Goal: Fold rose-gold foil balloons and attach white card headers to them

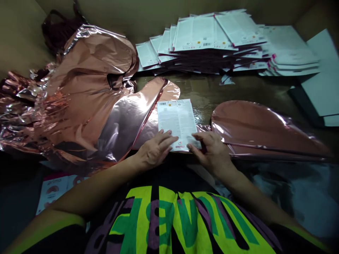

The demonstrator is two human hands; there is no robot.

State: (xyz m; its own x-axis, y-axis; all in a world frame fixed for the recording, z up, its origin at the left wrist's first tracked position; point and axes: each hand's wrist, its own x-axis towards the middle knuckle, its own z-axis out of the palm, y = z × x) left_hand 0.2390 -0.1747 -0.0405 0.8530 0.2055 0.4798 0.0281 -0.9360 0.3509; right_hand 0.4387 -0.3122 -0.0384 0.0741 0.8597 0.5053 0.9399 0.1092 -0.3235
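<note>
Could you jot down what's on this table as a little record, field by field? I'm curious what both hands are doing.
Left hand: left hand flat, fingers on the printed card
Right hand: right hand on the card's near right corner
Under the card: folded rose-gold foil balloon
Left side: heap of crumpled foil balloons
Right side: flat foil balloon stack
Far edge: pile of packed cards
Surface: brown table

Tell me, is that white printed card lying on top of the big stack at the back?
No, the white card lies apart from the stack, near the person, with the left hand and right hand on it.
</note>
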